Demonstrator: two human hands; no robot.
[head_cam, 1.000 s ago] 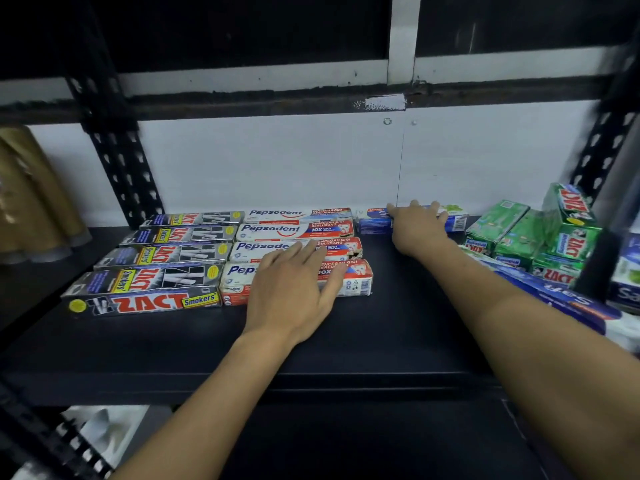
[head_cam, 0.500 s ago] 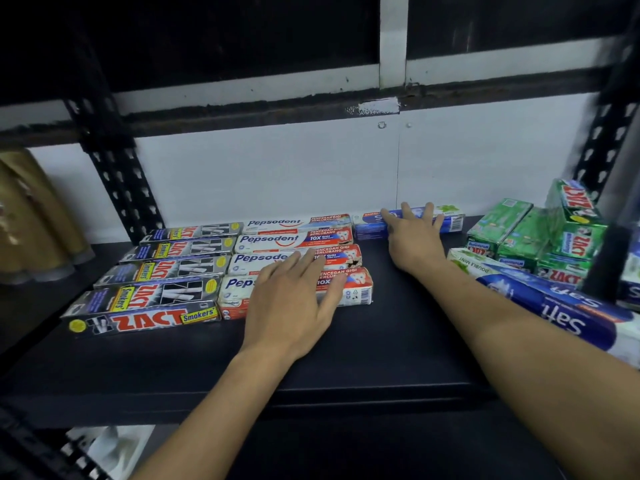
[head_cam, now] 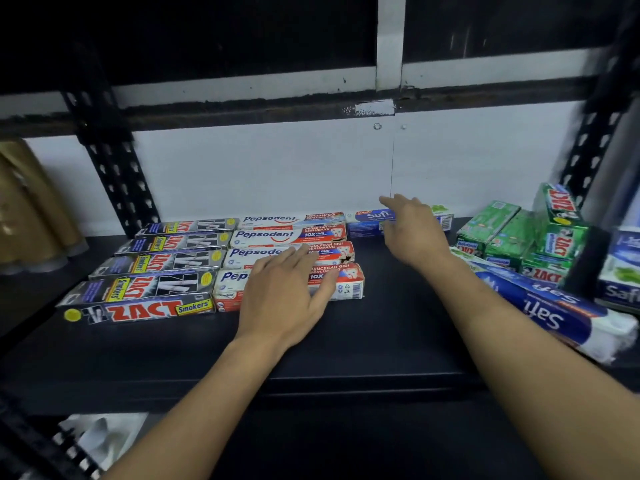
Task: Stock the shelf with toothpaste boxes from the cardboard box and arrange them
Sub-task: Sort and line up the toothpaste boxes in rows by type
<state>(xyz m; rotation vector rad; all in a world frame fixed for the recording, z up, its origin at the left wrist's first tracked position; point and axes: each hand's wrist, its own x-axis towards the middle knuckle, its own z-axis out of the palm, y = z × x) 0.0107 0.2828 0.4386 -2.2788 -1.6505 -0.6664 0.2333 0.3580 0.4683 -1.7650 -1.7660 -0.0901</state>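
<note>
Head view:

- The black shelf (head_cam: pixel 381 341) spans the centre of the frame.
- Left of centre, ZACT Smokers boxes (head_cam: pixel 156 265) lie flat, one row behind another.
- Just to their right, four Pepsodent boxes (head_cam: pixel 277 235) lie in matching rows.
- The left hand (head_cam: pixel 287 292) rests palm down on the two front Pepsodent boxes, fingers straight and slightly spread, gripping nothing.
- A Safi box (head_cam: pixel 367 220) lies along the white back wall at centre.
- The right hand (head_cam: pixel 412 233) is over this box with fingers extended and apart. Contact cannot be confirmed.
- At right, green ZACT boxes (head_cam: pixel 502 233) form a loose pile.
- A second Safi carton (head_cam: pixel 547 306) lies slanted in front of the pile.
</note>
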